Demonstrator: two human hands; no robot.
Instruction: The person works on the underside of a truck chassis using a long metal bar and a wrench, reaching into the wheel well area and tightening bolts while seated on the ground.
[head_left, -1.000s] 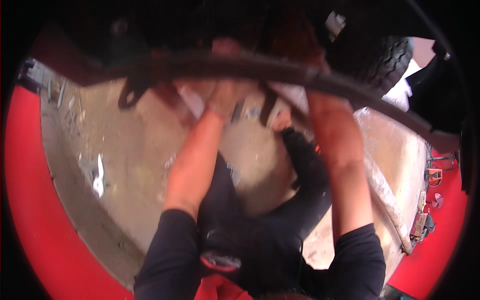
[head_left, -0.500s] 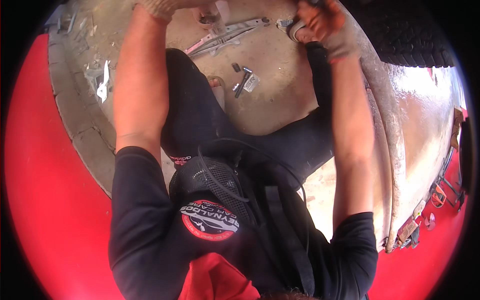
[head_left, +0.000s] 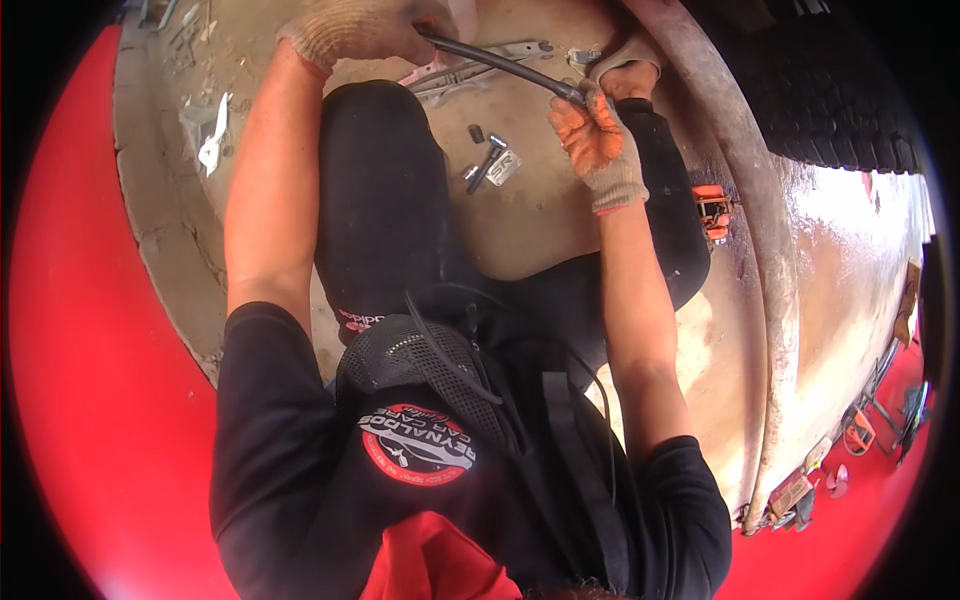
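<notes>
A dark, slender rod (head_left: 500, 65) slants down to the right in front of me, held between both hands. My left hand (head_left: 365, 32), in a beige knit glove, is closed at its upper left end, some of its fingers being cut off by the top edge. My right hand (head_left: 598, 140) wears a beige glove with an orange palm and has its fingers wrapped around the lower right end. Beneath the rod, a long metal arm (head_left: 475, 72) lies on the floor. Closer to me are a black cylindrical tool (head_left: 486, 165), a small black piece (head_left: 475, 132) and a pale card (head_left: 504, 168).
A thick, dirty curved pipe (head_left: 765, 230) runs down my right side, with a treaded tire (head_left: 840, 120) beyond it. An orange metal object (head_left: 713, 212) sits beside my right knee. White scrap (head_left: 213, 140) lies left; assorted items (head_left: 800, 490) line the red floor at lower right.
My right hand has moved down and left, and its blur is gone. My left hand has come lower into view. The rod between them now shows, as does the orange object beside my knee.
</notes>
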